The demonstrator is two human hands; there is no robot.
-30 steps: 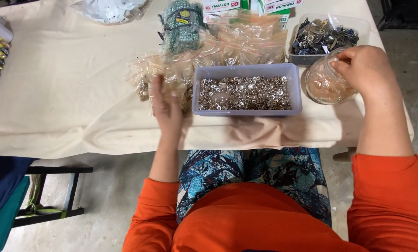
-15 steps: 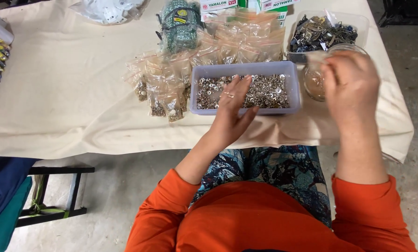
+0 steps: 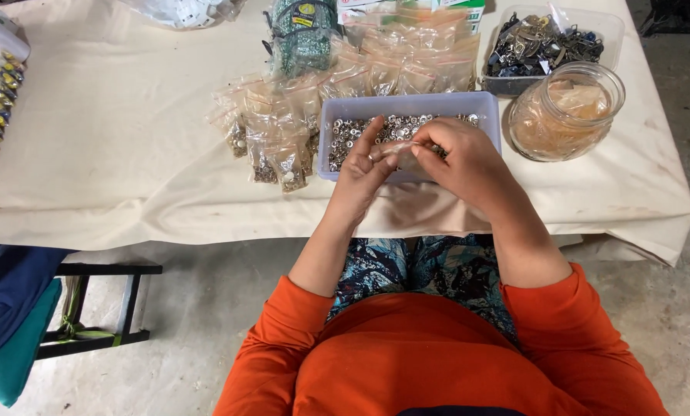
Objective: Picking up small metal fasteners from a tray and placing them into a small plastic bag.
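Table (image 3: 114,154) with cream cloth is filling most of the view; its near edge is running just below the hands, and its right corner is hanging down toward the floor. The open cloth is lying wide on the left; the right and far side are crowded.

Lavender tray (image 3: 490,115) of small silver metal pieces is sitting near the front edge, centre. It is looking well filled, so by my read plenty is left to bag.

Glass jar (image 3: 567,112) of empty clear bags is standing just right of the tray, near but apart from it. Clear tub (image 3: 611,23) of darker metal parts is sitting behind the jar.

Pile of filled small bags (image 3: 272,131) is lying left of the tray and spreading behind it, touching its left wall. A good number look done, judging by the pile.

Left hand (image 3: 364,166) and right hand (image 3: 464,162) are meeting over the tray's front half. Both are pinching one small clear bag (image 3: 397,149) between fingertips, left fingers partly spread, right ones curled in. Cannot tell whether the bag is opened or holding anything yet.

Room to move: free toward the lap and leftward across to the pile; rightward the jar is standing close to the right wrist, a knock risk. The tray is sitting close to the table edge.
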